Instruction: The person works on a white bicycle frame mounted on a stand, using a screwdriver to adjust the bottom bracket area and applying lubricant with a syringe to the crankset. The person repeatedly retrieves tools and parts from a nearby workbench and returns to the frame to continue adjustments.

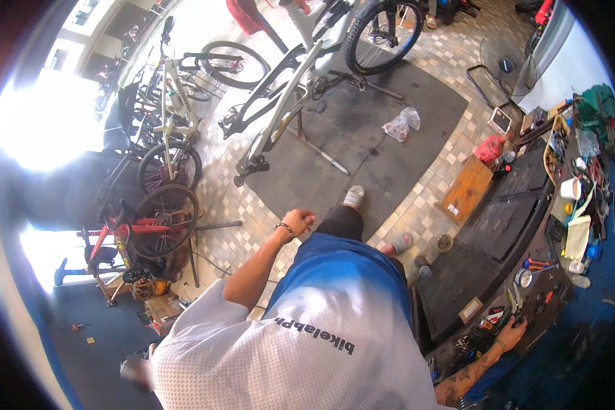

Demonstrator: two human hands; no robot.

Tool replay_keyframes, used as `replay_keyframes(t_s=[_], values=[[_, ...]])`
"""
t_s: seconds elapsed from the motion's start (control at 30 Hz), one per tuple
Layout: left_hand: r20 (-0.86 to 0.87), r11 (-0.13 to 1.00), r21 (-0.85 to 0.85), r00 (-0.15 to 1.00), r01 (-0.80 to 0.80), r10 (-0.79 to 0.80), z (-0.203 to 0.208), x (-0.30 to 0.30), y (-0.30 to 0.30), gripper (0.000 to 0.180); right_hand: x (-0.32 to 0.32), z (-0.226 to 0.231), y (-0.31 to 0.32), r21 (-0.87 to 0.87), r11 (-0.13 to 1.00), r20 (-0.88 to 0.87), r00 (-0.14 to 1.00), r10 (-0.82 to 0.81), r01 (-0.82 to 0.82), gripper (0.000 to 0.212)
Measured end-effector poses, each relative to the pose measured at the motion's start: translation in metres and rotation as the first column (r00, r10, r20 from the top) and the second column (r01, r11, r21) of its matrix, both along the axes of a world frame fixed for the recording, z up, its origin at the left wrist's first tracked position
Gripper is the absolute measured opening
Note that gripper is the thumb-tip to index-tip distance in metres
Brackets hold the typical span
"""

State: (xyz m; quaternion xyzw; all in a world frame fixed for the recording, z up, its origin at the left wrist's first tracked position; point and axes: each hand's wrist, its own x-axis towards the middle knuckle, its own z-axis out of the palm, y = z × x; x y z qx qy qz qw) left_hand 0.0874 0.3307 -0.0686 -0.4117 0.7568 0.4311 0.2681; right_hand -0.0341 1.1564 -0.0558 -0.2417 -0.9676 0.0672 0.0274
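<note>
My left hand hangs beside my dark shorts, over the tiled floor, its fingers loosely curled and nothing visible in them. A dark beaded bracelet circles that wrist. Out to the right, my right hand reaches over the workbench with its fingers closed around a small dark thing that I cannot make out. Near it lie pliers-like hand tools, a red-handled tool and a white roll. Ahead, a white bicycle frame without its rear wheel is held above a dark mat.
The dark mat bears a plastic bag and the stand's legs. Left, a red bicycle and more bikes crowd the floor. A wooden box stands by the black cabinet; a fan is at the far right.
</note>
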Motion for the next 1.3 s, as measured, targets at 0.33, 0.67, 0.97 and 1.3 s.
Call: replay_keyframes(t_s=[0.33, 0.67, 0.97, 1.3], values=[[-0.844, 0.563, -0.424, 0.535, -0.709, 0.037, 0.102, -0.039, -0.19, 0.021, 0.024, 0.005, -0.17, -0.005, 1.0, -0.475, 0.88, -0.013, 0.013, 0.042], [-0.801, 0.723, -0.194, 0.533, -0.663, 0.273, 0.093, -0.072, -0.232, 0.021, 0.153, -0.01, -0.444, -0.517, 0.816, 0.766, 0.565, 0.305, 0.26, 0.041], [-0.674, 0.995, -0.032, 0.738, -0.094, 0.048, 0.108, -0.12, -0.182, 0.02, 0.176, 0.011, -0.509, -0.53, 0.628, 0.79, 0.601, 0.121, 0.57, 0.041], [-0.048, 0.756, 0.337, 0.812, 0.561, -0.581, -0.099, -0.045, -0.13, 0.093, 0.201, -0.026, -0.542, -0.663, -0.09, 0.733, 0.62, -0.282, 0.743, 0.042]])
